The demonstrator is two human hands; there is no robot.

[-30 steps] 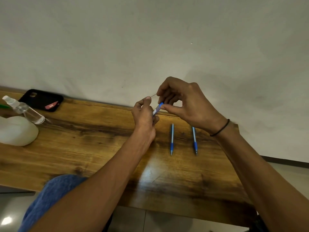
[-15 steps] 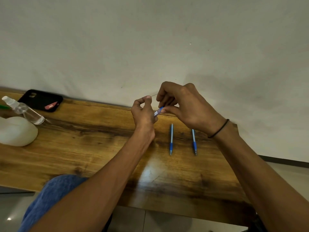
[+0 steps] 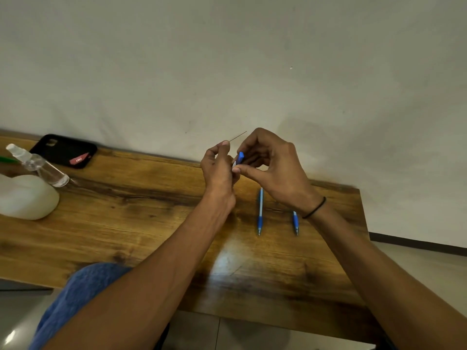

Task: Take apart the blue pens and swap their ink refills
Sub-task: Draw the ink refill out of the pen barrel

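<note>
Above the wooden table (image 3: 126, 218), my left hand (image 3: 218, 170) pinches a thin ink refill (image 3: 238, 135) whose end sticks up and to the right past its fingertips. My right hand (image 3: 274, 168) pinches a blue pen part (image 3: 240, 159) between thumb and fingers, right against my left hand. How refill and blue part join is hidden by the fingers. Two blue and white pens lie on the table below my right hand: one pen (image 3: 260, 213) in full view, the other pen (image 3: 295, 222) half covered by my right wrist.
At the table's far left lie a black phone case (image 3: 63, 150), a clear spray bottle (image 3: 38, 165) and a white rounded object (image 3: 25, 197). A plain wall rises right behind the table. A blue-clad knee (image 3: 83, 291) shows under the table's near edge.
Both hands have sunk slightly and drawn closer. The blue pen part now shows shorter between the fingers. The two pens on the table have not moved.
</note>
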